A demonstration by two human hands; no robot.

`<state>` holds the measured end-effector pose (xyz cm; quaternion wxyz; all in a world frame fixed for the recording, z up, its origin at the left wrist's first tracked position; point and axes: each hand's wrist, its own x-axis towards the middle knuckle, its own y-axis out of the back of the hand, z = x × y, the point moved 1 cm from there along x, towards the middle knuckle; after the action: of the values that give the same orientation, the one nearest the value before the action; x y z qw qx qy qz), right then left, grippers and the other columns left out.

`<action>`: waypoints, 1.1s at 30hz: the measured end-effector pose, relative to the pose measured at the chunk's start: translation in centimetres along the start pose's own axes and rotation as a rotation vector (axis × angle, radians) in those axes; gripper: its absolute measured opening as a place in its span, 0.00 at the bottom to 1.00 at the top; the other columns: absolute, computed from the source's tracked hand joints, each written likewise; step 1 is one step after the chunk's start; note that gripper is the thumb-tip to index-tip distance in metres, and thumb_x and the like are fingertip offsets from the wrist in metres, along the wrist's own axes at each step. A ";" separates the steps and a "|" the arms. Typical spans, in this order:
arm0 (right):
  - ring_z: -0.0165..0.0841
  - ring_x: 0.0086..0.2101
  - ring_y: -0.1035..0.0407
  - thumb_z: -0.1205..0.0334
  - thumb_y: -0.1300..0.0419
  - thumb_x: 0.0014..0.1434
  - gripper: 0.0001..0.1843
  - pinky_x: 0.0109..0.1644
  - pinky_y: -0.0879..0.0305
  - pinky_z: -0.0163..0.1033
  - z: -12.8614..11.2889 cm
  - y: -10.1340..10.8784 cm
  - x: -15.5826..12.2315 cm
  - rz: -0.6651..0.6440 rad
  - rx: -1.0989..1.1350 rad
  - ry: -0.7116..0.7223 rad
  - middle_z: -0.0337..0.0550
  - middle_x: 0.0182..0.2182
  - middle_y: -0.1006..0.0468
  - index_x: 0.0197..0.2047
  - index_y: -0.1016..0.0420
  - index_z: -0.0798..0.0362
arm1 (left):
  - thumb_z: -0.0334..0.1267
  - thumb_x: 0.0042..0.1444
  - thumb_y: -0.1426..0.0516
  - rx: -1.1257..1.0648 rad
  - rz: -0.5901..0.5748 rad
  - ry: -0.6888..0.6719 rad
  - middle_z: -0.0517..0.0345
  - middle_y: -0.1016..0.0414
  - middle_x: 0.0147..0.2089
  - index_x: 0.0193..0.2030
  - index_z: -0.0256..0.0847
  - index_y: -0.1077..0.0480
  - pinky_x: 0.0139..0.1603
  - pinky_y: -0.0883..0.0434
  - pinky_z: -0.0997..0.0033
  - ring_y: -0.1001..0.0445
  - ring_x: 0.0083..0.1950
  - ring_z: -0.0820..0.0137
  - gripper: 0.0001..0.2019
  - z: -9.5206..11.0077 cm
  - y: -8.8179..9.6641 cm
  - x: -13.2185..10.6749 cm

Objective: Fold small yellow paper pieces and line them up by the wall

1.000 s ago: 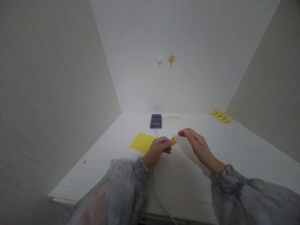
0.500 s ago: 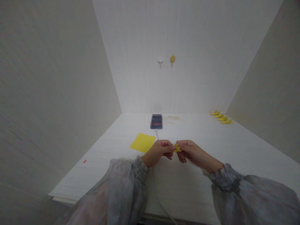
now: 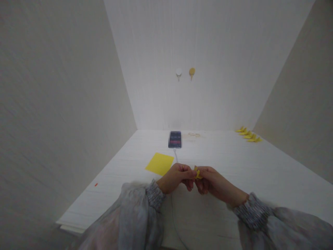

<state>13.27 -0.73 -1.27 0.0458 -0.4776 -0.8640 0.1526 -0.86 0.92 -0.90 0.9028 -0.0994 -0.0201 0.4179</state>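
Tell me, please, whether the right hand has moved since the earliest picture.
Yes: against the phone, the right hand has moved lower in the view and slightly left.

No text, label, brand, number or sign can be read. The phone (image 3: 171,146) at the back of the surface (image 3: 260,170) has a dark screen (image 3: 175,136) with a reddish band (image 3: 175,142) across it (all blurred into coarse blocks), so any lettering there is illegible.
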 end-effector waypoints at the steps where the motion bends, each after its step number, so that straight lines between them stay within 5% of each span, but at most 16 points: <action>1: 0.21 0.11 0.44 0.52 0.48 0.53 0.18 0.15 0.49 0.29 0.0 -0.1 -0.1 -0.011 0.032 -0.006 0.35 0.11 0.35 0.22 0.34 0.58 | 0.45 0.43 0.43 -0.028 -0.005 -0.002 0.60 0.35 0.16 0.20 0.32 0.38 0.17 0.38 0.78 0.36 0.16 0.78 0.16 0.0 0.0 0.0; 13: 0.20 0.11 0.48 0.59 0.46 0.54 0.13 0.16 0.52 0.28 0.5 -1.7 0.2 -0.041 0.307 0.043 0.32 0.09 0.38 0.22 0.37 0.57 | 0.43 0.40 0.40 -0.335 -0.056 0.011 0.59 0.34 0.13 0.18 0.31 0.37 0.11 0.41 0.80 0.37 0.12 0.77 0.16 -0.6 0.1 -0.2; 33: 0.21 0.11 0.50 0.58 0.47 0.54 0.14 0.16 0.53 0.28 0.8 -2.3 0.3 -0.036 0.369 0.106 0.30 0.08 0.41 0.22 0.39 0.56 | 0.39 0.42 0.42 -0.513 -0.093 -0.069 0.59 0.34 0.13 0.18 0.32 0.36 0.08 0.45 0.81 0.38 0.10 0.77 0.12 -1.3 0.5 -0.1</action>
<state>11.08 -1.77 -1.38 0.1810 -0.4529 -0.8261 0.2824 -1.14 1.01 -2.28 0.8651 -0.3096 -0.1609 0.3602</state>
